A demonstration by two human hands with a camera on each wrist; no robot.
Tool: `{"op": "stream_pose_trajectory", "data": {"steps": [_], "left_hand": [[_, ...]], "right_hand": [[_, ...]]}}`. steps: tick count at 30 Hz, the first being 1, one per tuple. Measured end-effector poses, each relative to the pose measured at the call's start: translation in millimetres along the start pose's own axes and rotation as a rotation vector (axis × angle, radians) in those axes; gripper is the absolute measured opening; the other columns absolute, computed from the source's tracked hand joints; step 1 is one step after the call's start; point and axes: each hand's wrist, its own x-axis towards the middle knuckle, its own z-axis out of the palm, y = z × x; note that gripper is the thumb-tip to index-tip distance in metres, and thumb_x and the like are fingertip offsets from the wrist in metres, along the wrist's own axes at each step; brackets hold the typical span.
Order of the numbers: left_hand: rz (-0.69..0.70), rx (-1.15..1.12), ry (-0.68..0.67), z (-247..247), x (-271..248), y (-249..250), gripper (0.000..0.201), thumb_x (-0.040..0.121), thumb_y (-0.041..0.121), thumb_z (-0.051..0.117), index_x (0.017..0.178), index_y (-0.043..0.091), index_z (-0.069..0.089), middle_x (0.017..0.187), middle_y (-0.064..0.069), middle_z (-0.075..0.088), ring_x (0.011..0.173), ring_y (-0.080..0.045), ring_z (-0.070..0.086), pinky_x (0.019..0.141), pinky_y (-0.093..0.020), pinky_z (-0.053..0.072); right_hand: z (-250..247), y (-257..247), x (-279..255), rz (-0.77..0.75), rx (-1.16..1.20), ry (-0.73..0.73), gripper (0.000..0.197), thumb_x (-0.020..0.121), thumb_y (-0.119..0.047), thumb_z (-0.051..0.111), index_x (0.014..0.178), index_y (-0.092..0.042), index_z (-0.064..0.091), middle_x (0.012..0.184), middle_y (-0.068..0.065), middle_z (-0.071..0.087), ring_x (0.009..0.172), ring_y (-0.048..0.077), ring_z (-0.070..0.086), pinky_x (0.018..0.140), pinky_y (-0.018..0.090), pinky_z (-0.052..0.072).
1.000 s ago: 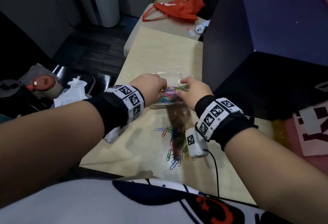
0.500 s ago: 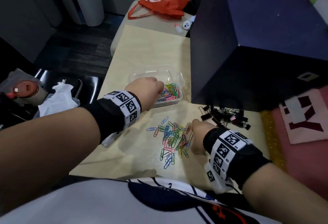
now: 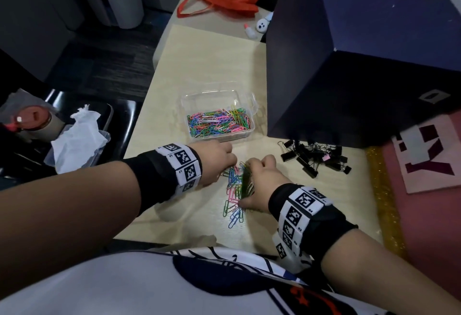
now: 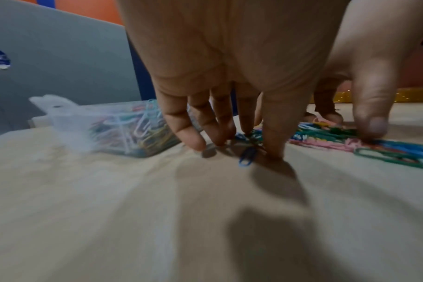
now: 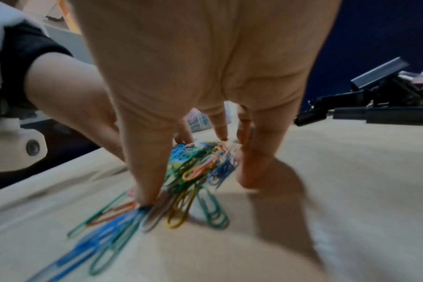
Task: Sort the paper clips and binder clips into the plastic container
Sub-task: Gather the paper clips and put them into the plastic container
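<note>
Our right hand (image 3: 259, 180) and left hand (image 3: 215, 162) fingers rake around the light, slippery paper clips (image 3: 235, 190) mid-frame, so we'd scoop from both sides.

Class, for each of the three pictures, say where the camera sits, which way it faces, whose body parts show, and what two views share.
Head: worn high, facing down at the desk; both forearms, left hand, right hand.
Left wrist: low, looking along the left hand's fingers toward the plastic container.
Right wrist: low, looking along the right hand over loose paper clips, binder clips beyond.
Shared: both wrist views show the clip pile and container.
</note>
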Motion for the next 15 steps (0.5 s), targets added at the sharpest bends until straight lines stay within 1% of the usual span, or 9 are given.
{"op": "stream_pose_trajectory", "data": {"steps": [1,3,5,7,9,11,15], "left_hand": [[-0.024,-0.015,-0.003,1,-2,-1,0.04,0.088,0.021,0.056,0.127,0.023,0.05,0.117,-0.003,0.049,0.105,-0.027,0.055,0.084,-0.042,0.052],[-0.066,-0.039,-0.001,1,-5,-2,0.03,0.092,0.022,0.052,0.122,0.019,0.053,0.113,-0.005,0.053,0.102,-0.027,0.057,0.083,-0.041,0.052],[-0.092,-0.045,0.004,2,-6,-2,0.026,0.095,0.024,0.049,0.119,0.016,0.054,0.112,-0.006,0.055,0.102,-0.027,0.057,0.082,-0.039,0.051],[-0.11,-0.049,-0.002,2,-7,-2,0.025,0.096,0.028,0.05,0.117,0.015,0.054,0.113,-0.007,0.056,0.104,-0.027,0.057,0.083,-0.038,0.05],[-0.128,-0.053,-0.021,1,-9,-3,0.028,0.095,0.033,0.052,0.115,0.015,0.056,0.113,-0.007,0.056,0.104,-0.027,0.057,0.084,-0.038,0.049],[-0.126,-0.037,-0.036,2,-12,-4,0.03,0.096,0.036,0.05,0.116,0.014,0.056,0.114,-0.007,0.056,0.104,-0.027,0.057,0.083,-0.037,0.049],[-0.102,-0.019,-0.037,4,-16,-5,0.028,0.099,0.032,0.045,0.116,0.012,0.057,0.113,-0.008,0.056,0.102,-0.029,0.057,0.079,-0.036,0.048]], "right_hand": [[1,-2,2,-0.017,0.025,0.021,0.08,0.066,-0.042,0.081,0.129,-0.022,0.037,0.122,0.005,0.029,0.107,0.028,0.053,0.095,0.039,0.048],[1,-5,5,-0.041,0.088,0.07,0.059,0.076,-0.034,0.074,0.125,-0.021,0.043,0.121,0.005,0.032,0.105,0.028,0.054,0.096,0.037,0.047],[0,-7,7,-0.072,0.105,0.089,0.041,0.084,-0.024,0.065,0.121,-0.021,0.049,0.118,0.005,0.036,0.104,0.028,0.054,0.094,0.034,0.046],[-1,-8,10,-0.098,0.073,0.089,0.03,0.088,-0.017,0.057,0.117,-0.02,0.052,0.115,0.006,0.039,0.103,0.029,0.053,0.092,0.034,0.045],[-2,-9,14,-0.101,0.062,0.093,0.023,0.088,-0.012,0.054,0.11,-0.02,0.055,0.113,0.007,0.042,0.101,0.029,0.054,0.09,0.033,0.044],[-5,-9,17,-0.084,0.064,0.097,0.02,0.087,-0.011,0.054,0.104,-0.02,0.057,0.11,0.006,0.044,0.1,0.028,0.054,0.088,0.031,0.043],[-16,-8,23,-0.052,0.013,0.085,0.02,0.087,-0.014,0.06,0.106,-0.021,0.061,0.111,0.006,0.05,0.104,0.026,0.054,0.089,0.03,0.043]]}}
